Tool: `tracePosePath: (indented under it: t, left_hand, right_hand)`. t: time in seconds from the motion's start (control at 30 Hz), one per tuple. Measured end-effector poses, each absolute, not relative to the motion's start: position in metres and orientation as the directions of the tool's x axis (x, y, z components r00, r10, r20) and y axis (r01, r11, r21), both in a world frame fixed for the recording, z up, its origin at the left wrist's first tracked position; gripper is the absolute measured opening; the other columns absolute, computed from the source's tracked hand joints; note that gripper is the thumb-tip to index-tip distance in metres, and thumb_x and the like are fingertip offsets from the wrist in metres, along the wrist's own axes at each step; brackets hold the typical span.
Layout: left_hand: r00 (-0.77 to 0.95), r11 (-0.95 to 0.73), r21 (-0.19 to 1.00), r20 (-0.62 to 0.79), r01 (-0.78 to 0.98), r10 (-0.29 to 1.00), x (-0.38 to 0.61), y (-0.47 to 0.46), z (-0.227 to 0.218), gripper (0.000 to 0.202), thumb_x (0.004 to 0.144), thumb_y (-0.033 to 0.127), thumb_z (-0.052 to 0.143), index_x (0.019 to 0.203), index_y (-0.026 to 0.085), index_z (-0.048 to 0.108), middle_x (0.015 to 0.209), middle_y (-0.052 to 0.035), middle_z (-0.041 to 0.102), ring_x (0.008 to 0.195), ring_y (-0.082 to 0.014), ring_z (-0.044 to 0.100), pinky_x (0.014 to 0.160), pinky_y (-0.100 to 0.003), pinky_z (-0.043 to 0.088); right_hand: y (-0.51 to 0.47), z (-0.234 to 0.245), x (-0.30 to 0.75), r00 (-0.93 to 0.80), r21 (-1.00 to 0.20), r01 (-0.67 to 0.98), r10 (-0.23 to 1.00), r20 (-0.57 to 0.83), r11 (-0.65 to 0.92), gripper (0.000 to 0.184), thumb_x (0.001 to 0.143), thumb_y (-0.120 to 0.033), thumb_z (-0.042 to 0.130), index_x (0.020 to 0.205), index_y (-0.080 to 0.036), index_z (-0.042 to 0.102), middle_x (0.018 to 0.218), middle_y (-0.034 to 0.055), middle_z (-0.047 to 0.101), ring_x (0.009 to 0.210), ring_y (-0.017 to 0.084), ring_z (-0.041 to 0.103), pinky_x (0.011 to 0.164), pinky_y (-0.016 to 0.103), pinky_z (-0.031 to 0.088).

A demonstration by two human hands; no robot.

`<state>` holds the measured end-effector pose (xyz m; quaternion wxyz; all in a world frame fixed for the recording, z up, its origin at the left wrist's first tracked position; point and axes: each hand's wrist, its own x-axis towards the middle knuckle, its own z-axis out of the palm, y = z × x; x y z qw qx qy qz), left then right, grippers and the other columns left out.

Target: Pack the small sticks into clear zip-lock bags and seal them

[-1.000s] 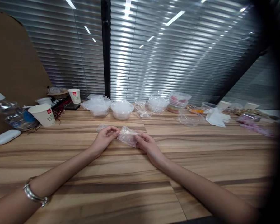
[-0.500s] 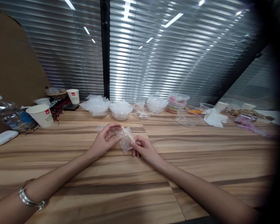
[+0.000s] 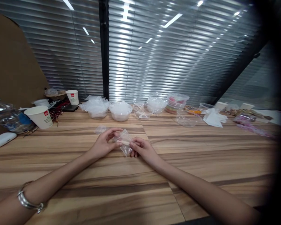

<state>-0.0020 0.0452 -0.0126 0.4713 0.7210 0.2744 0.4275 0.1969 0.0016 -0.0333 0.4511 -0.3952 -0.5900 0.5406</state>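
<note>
Both my hands meet over the middle of the wooden table (image 3: 201, 162). Between them is a small clear plastic bag (image 3: 124, 141), crumpled and held just above the tabletop. My left hand (image 3: 105, 143) pinches its left side with curled fingers. From the right, my right hand (image 3: 141, 149) grips the bag's lower edge, fingers closed. A second small clear bag (image 3: 100, 129) lies flat on the table just behind my left hand. A metal bracelet (image 3: 28, 201) is on my left wrist.
Along the back edge stand clear plastic bowls (image 3: 120, 111), lidded containers (image 3: 178, 101), loose bags (image 3: 96, 106) and white tissue (image 3: 214, 118). At the left are paper cups (image 3: 39, 116), a plastic bottle (image 3: 9, 118) and a white case (image 3: 1, 139). Blinds close off the back.
The bag was stretched out flat between my hands; now it is gathered and bunched up. My hands have come closer together and the view has drifted slightly left.
</note>
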Motion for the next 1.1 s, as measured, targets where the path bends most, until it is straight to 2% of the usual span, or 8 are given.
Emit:
tracePosePath:
  t: [0.2, 0.37, 0.47, 0.57, 0.8, 0.9, 0.97, 1.1]
  left_hand:
    - [0.524, -0.291, 0.956, 0.267, -0.037, 0.809, -0.004, 0.045, -0.010, 0.054, 0.069, 0.025, 0.070, 0.119, 0.018, 0.051, 0.082, -0.0013, 0.054, 0.086, -0.0174, 0.055, 0.084, -0.030, 0.043]
    - [0.457, -0.281, 0.954, 0.295, -0.099, 0.839, -0.001, 0.045, -0.010, 0.049, 0.078, 0.026, 0.061, 0.124, 0.022, 0.044, 0.110, -0.0059, 0.054, 0.103, -0.0189, 0.052, 0.093, -0.033, 0.040]
    - [0.453, -0.340, 0.938, 0.332, -0.065, 0.828, 0.000, 0.047, -0.012, 0.034, 0.078, 0.027, 0.060, 0.111, 0.019, 0.055, 0.123, -0.0077, 0.048, 0.109, -0.0205, 0.049, 0.095, -0.033, 0.038]
    - [0.476, -0.369, 0.929, 0.323, 0.004, 0.818, -0.001, 0.049, -0.013, 0.023, 0.079, 0.030, 0.058, 0.097, 0.016, 0.062, 0.113, -0.0075, 0.055, 0.108, -0.0211, 0.049, 0.095, -0.031, 0.037]
    - [0.581, -0.301, 0.950, 0.197, 0.088, 0.790, -0.001, 0.049, -0.015, 0.026, 0.084, 0.037, 0.050, 0.095, 0.017, 0.063, 0.099, -0.0047, 0.062, 0.093, -0.0192, 0.055, 0.083, -0.028, 0.041]
    - [0.558, -0.272, 0.958, 0.179, 0.088, 0.811, -0.001, 0.048, -0.014, 0.026, 0.084, 0.037, 0.050, 0.096, 0.017, 0.061, 0.096, -0.0043, 0.062, 0.085, -0.0166, 0.055, 0.074, -0.024, 0.042]
    - [0.564, -0.223, 0.971, 0.140, 0.081, 0.814, -0.001, 0.046, -0.013, 0.029, 0.083, 0.039, 0.051, 0.104, 0.019, 0.057, 0.085, -0.0025, 0.061, 0.070, -0.0135, 0.054, 0.059, -0.021, 0.041]
    - [0.562, -0.209, 0.973, 0.120, 0.097, 0.818, -0.001, 0.041, -0.009, 0.037, 0.077, 0.040, 0.058, 0.108, 0.021, 0.050, 0.078, 0.0000, 0.057, 0.059, -0.0108, 0.051, 0.048, -0.018, 0.036]
  right_hand:
    - [0.000, -0.029, 0.196, -0.283, -0.996, -0.029, 0.955, 0.087, 0.082, 0.028, 0.081, -0.044, 0.054, 0.083, -0.016, 0.055, 0.062, -0.0011, 0.058, 0.053, 0.010, 0.053, 0.051, 0.021, 0.039]
    - [0.004, -0.030, 0.198, -0.236, -0.997, -0.059, 0.970, 0.065, 0.052, 0.027, 0.081, -0.044, 0.053, 0.086, -0.017, 0.054, 0.060, -0.0012, 0.058, 0.050, 0.009, 0.051, 0.051, 0.021, 0.039]
    - [0.005, -0.032, 0.199, -0.220, -0.996, -0.077, 0.973, 0.066, 0.050, 0.027, 0.080, -0.043, 0.055, 0.085, -0.017, 0.053, 0.062, -0.0002, 0.060, 0.052, 0.009, 0.053, 0.052, 0.021, 0.040]
    - [0.003, -0.032, 0.198, -0.264, -0.995, -0.051, 0.960, 0.091, 0.081, 0.025, 0.080, -0.041, 0.057, 0.086, -0.017, 0.053, 0.067, 0.0008, 0.062, 0.058, 0.010, 0.056, 0.057, 0.023, 0.042]
    - [-0.005, -0.017, 0.199, -0.471, -0.924, 0.232, 0.866, 0.167, 0.305, 0.027, 0.085, -0.038, 0.049, 0.080, -0.016, 0.063, 0.076, 0.0028, 0.063, 0.072, 0.015, 0.056, 0.069, 0.027, 0.042]
    - [-0.008, -0.013, 0.200, -0.377, -0.934, 0.208, 0.905, 0.197, 0.289, 0.031, 0.090, -0.040, 0.039, 0.096, -0.019, 0.062, 0.079, 0.0024, 0.062, 0.071, 0.014, 0.056, 0.068, 0.027, 0.042]
    - [-0.008, -0.013, 0.201, -0.257, -0.955, 0.133, 0.939, 0.226, 0.266, 0.029, 0.091, -0.038, 0.038, 0.107, -0.022, 0.056, 0.084, 0.0022, 0.060, 0.073, 0.013, 0.055, 0.067, 0.026, 0.043]
    - [-0.004, -0.018, 0.201, -0.236, -0.959, 0.092, 0.942, 0.240, 0.267, 0.021, 0.087, -0.036, 0.046, 0.097, -0.021, 0.058, 0.084, 0.0016, 0.058, 0.073, 0.012, 0.054, 0.067, 0.025, 0.043]
